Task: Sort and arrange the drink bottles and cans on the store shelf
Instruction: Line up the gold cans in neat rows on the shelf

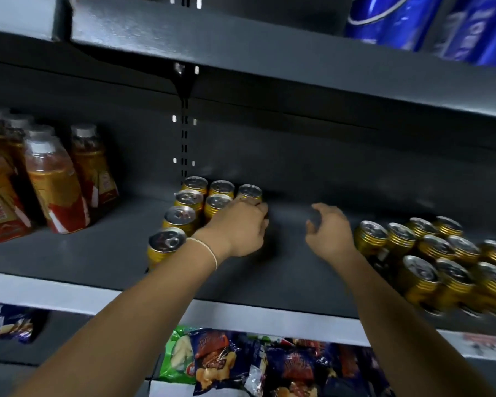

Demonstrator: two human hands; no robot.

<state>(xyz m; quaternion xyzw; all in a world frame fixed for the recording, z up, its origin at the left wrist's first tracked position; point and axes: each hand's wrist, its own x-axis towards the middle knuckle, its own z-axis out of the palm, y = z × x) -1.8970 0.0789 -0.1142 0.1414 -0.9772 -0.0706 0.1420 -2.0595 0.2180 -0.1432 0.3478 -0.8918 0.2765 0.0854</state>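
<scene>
Gold cans (189,202) are standing upright, tops up, clustered at frame centre on the dark shelf (112,253). The left hand (235,227) is reaching in palm-down, fingers curling beside the rear-right can (249,191), grip unclear. The right hand (328,230) is hovering right of centre, loosely curled, empty.

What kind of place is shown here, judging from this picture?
Most likely a shop aisle: dark metal shelves carry rows of gold cans and orange drink bottles, with snack packets on the shelf below.
</scene>
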